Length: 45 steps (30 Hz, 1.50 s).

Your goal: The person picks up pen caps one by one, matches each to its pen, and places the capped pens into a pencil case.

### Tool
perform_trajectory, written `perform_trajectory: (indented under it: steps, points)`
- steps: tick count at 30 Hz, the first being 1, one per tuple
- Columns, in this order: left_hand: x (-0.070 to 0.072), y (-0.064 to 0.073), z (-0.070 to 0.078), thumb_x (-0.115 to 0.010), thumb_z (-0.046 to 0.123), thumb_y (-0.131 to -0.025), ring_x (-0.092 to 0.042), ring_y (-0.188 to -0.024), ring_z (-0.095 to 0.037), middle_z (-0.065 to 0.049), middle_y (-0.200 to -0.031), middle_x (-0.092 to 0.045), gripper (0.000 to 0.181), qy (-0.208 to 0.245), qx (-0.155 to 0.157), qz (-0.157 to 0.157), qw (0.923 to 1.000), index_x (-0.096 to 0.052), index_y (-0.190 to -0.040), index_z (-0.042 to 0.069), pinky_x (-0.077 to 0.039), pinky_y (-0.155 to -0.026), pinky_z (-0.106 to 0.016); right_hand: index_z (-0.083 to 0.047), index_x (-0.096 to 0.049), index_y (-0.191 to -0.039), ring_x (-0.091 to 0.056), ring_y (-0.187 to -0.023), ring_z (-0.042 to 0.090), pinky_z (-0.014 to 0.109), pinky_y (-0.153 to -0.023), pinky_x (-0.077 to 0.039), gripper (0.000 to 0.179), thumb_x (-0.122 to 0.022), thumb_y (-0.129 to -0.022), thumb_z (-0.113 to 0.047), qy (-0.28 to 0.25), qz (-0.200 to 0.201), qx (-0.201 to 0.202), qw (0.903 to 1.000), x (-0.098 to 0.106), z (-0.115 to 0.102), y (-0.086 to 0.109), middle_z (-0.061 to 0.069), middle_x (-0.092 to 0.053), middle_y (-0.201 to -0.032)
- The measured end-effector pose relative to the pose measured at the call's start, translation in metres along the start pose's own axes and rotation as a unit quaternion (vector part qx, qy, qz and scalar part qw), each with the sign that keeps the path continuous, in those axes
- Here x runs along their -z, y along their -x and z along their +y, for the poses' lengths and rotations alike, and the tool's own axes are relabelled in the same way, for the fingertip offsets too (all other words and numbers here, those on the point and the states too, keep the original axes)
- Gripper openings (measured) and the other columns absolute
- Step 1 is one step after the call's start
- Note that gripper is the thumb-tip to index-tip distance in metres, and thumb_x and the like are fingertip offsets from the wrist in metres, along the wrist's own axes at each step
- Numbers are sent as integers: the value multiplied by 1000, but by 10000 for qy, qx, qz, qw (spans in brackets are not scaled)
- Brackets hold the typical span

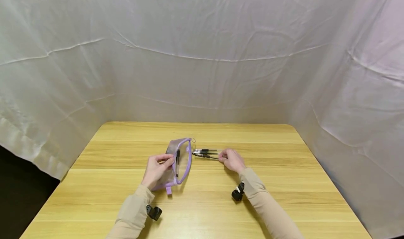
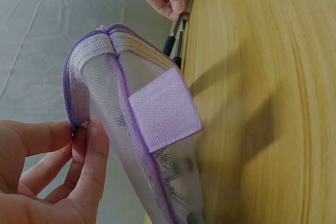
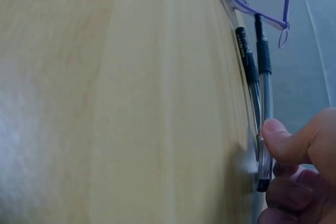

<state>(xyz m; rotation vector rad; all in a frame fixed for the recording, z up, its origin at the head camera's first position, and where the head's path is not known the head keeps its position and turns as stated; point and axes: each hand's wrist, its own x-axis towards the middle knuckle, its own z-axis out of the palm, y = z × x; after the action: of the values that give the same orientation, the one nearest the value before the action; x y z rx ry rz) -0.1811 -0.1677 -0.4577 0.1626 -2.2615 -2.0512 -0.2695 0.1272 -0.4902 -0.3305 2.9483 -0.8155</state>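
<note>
A translucent mesh pencil pouch (image 1: 172,147) with purple zipper edging stands on the table, its mouth gaping to the right. My left hand (image 1: 156,168) pinches the near-left edge of that mouth between thumb and fingers. One black-capped pen (image 1: 177,161) lies inside the pouch. Right of the mouth, several clear-barrelled gel pens (image 1: 203,150) lie side by side, caps toward the pouch. My right hand (image 1: 233,160) pinches one gel pen (image 3: 265,95) near its rear end; in the right wrist view its cap reaches the pouch rim. Another pen (image 3: 247,59) lies beside it.
The wooden table (image 1: 202,211) spreads around both hands. Grey cloth (image 1: 202,81) hangs behind it and along the sides. A purple fabric tab (image 2: 165,109) sticks out from the pouch's near end, and a small ring (image 1: 193,140) hangs at its far end.
</note>
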Motion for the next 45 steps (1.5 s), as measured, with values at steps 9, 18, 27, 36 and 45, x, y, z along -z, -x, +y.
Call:
perform_trajectory:
  steps: [9, 18, 27, 36, 45]
  points:
    - [-1, 0, 0, -66, -5, -91, -64, -74, -6, -16, -96, -71, 22, -38, 33, 31, 10000, -69, -111, -14, -61, -72, -22, -13, -71, -107, -65, -110, 29, 52, -101, -50, 14, -64, -98, -21, -215, -81, 122, 9997, 4, -4, 4, 10, -70, -117]
    - [0, -2, 1, -66, -4, -92, -64, -76, -7, -16, -97, -71, 23, -66, 22, 2, 10000, -68, -113, -15, -62, -76, -25, -8, -68, -98, -63, -99, 25, 51, -99, -50, 9, -60, -99, -12, -546, -165, 553, 9968, 7, -10, 4, 8, -68, -103]
    - [1, -2, 1, -65, -4, -92, -64, -74, -4, -17, -98, -71, 24, -69, -8, -15, 10000, -68, -113, -15, -62, -75, -24, 0, -66, -101, -58, -81, 15, 28, -71, -50, 12, -56, -101, -8, -1114, -435, 728, 9902, 8, -13, 4, 12, -67, -94]
    - [1, -2, 0, -66, -5, -92, -64, -73, -4, -18, -98, -70, 23, -70, 14, 3, 10000, -69, -112, -14, -63, -76, -28, 3, -62, -102, -59, -80, 16, 26, -71, -51, 11, -54, -101, -4, -1382, -545, 970, 9841, 8, -14, 2, 12, -65, -89]
    - [2, -2, 0, -65, -4, -93, -64, -76, -5, -20, -103, -70, 23, -84, -5, -16, 10000, -68, -113, -14, -63, -76, -27, 12, -50, -120, -66, -76, 18, 30, -69, -61, 23, -50, -101, -1, -2212, -1193, 941, 9633, 7, -11, 1, 21, -64, -99]
